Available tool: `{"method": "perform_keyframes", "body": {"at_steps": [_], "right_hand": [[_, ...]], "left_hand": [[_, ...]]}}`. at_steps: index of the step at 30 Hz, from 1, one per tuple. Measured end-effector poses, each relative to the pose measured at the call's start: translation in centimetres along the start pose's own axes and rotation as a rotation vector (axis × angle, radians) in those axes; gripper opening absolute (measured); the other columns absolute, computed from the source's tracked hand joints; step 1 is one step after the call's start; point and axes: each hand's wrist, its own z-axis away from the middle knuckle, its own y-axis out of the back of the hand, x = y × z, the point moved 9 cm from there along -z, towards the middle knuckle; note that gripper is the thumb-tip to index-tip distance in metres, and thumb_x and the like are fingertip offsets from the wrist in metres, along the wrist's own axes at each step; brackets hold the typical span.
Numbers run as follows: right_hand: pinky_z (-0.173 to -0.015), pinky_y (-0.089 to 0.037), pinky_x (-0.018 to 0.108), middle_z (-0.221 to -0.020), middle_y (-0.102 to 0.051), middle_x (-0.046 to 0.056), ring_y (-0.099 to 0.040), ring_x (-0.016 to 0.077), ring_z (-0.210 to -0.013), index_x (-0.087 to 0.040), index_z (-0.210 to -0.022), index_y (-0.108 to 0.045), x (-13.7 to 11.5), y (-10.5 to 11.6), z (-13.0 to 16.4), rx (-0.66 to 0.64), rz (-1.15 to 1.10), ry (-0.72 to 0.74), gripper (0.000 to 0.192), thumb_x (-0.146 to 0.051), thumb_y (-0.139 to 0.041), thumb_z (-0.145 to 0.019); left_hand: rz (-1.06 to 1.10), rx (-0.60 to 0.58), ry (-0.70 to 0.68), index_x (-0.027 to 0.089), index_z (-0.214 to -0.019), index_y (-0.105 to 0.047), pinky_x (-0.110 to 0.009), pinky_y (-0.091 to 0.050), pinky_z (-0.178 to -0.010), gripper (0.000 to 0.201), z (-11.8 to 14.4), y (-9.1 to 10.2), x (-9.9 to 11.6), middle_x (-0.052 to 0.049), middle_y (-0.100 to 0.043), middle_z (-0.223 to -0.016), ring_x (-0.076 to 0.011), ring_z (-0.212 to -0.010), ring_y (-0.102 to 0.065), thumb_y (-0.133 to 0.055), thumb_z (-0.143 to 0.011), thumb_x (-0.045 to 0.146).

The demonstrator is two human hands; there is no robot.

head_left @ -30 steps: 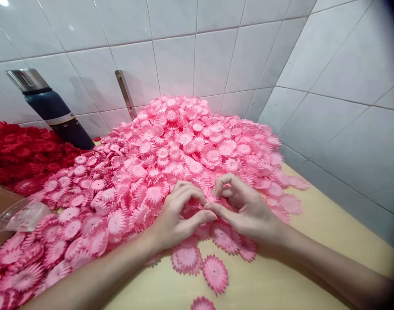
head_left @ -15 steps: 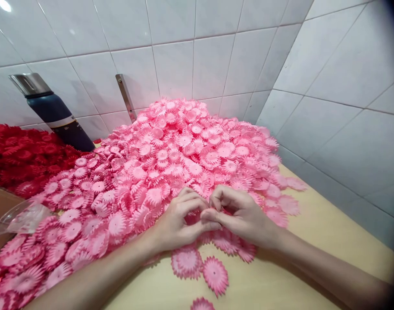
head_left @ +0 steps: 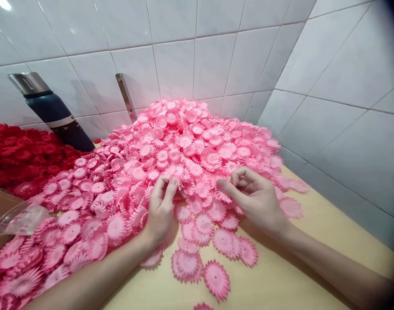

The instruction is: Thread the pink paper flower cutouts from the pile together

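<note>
My left hand (head_left: 161, 206) is closed in a pinch, thumb against forefinger, with a pink petal disc (head_left: 180, 185) seen nearly edge-on at the fingertips. A hand's width to the right, my right hand (head_left: 255, 198) also pinches, its thumb and forefinger together; whatever lies between them is too small to make out. Both hands hover over the front of a large heap of pink petal discs (head_left: 184, 141), round with fringed edges and a small dark centre hole. Loose discs lie below the hands, among them a darker pink petal disc (head_left: 217, 280) on the tabletop (head_left: 268, 284).
A dark blue bottle (head_left: 59, 114) with a steel cap leans at the back left, beside a heap of red petal pieces (head_left: 19, 150). A clear plastic cup (head_left: 20, 219) lies near a cardboard box (head_left: 1, 206). Behind, a metal strip (head_left: 126, 98) stands against the tiled wall (head_left: 174, 64).
My hands, together half a second ago, have parted. The left has moved left and turned upward; the right has shifted right and up, uncovering discs between them.
</note>
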Motion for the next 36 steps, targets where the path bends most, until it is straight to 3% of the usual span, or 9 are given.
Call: {"method": "perform_keyframes", "body": {"at_steps": [5,10,13,17,24,31,36], "right_hand": [[-0.068,-0.05,0.023,-0.082,-0.065,0.0,-0.061,0.0118,-0.076,-0.022,-0.086,-0.064,-0.3,-1.6,0.1,-0.163,0.04,0.041,0.013,-0.029,-0.073,-0.081],[-0.08,-0.054,0.028,-0.095,-0.069,0.002,-0.066,0.015,-0.089,-0.024,-0.096,-0.067,-0.8,-2.5,0.9,-0.244,0.039,0.104,0.014,-0.024,-0.071,-0.083],[-0.074,-0.055,0.028,-0.09,-0.066,0.0,-0.065,0.0148,-0.084,-0.025,-0.099,-0.06,-1.0,-2.5,1.2,-0.26,0.012,0.106,0.019,-0.023,-0.071,-0.083],[-0.054,-0.046,0.025,-0.072,-0.056,-0.004,-0.057,0.0123,-0.063,-0.026,-0.098,-0.047,-0.7,-2.6,1.6,-0.273,0.001,0.053,0.024,-0.023,-0.068,-0.085],[-0.049,-0.037,0.023,-0.07,-0.042,-0.006,-0.043,0.0086,-0.057,-0.025,-0.091,-0.044,-1.1,-3.2,2.0,-0.311,0.015,0.102,0.016,-0.025,-0.06,-0.091],[-0.054,-0.042,0.021,-0.076,-0.047,-0.004,-0.05,0.0083,-0.064,-0.024,-0.09,-0.045,-1.7,-3.9,2.0,-0.383,0.004,0.135,0.011,-0.021,-0.056,-0.093],[-0.042,-0.033,0.021,-0.06,-0.044,-0.008,-0.041,0.0073,-0.047,-0.023,-0.086,-0.045,-0.7,-3.8,2.0,-0.363,0.018,0.061,0.013,-0.024,-0.056,-0.093]], "left_hand": [[-0.126,-0.095,-0.067,0.02,-0.088,-0.052,-0.024,-0.046,-0.072,0.011,-0.1,-0.8,0.6,0.001,-0.055,-0.087,-0.0111,-0.079,-0.054,-0.063,-0.087,0.02],[-0.21,-0.188,-0.093,0.019,-0.09,-0.054,-0.024,-0.047,-0.07,0.009,0.2,-1.7,0.9,0.001,-0.056,-0.087,-0.0107,-0.078,-0.055,-0.062,-0.089,0.024],[-0.291,-0.33,-0.123,0.018,-0.09,-0.057,-0.026,-0.047,-0.072,0.01,0.7,-2.9,1.2,-0.001,-0.058,-0.086,-0.0116,-0.079,-0.056,-0.061,-0.09,0.028],[-0.393,-0.456,-0.156,0.017,-0.095,-0.059,-0.03,-0.048,-0.079,0.014,1.3,-3.9,1.4,-0.004,-0.062,-0.093,-0.0149,-0.087,-0.059,-0.062,-0.089,0.029],[-0.438,-0.49,-0.15,0.018,-0.094,-0.059,-0.031,-0.047,-0.08,0.019,1.5,-4.1,1.4,-0.004,-0.063,-0.091,-0.0166,-0.086,-0.059,-0.069,-0.083,0.031],[-0.527,-0.548,-0.125,0.016,-0.093,-0.06,-0.031,-0.045,-0.077,0.024,1.5,-4.4,0.6,-0.005,-0.064,-0.09,-0.0171,-0.083,-0.058,-0.068,-0.084,0.037],[-0.605,-0.616,-0.171,0.017,-0.088,-0.063,-0.032,-0.044,-0.075,0.025,1.9,-4.9,0.4,-0.005,-0.064,-0.085,-0.0176,-0.079,-0.057,-0.069,-0.082,0.04]]}}
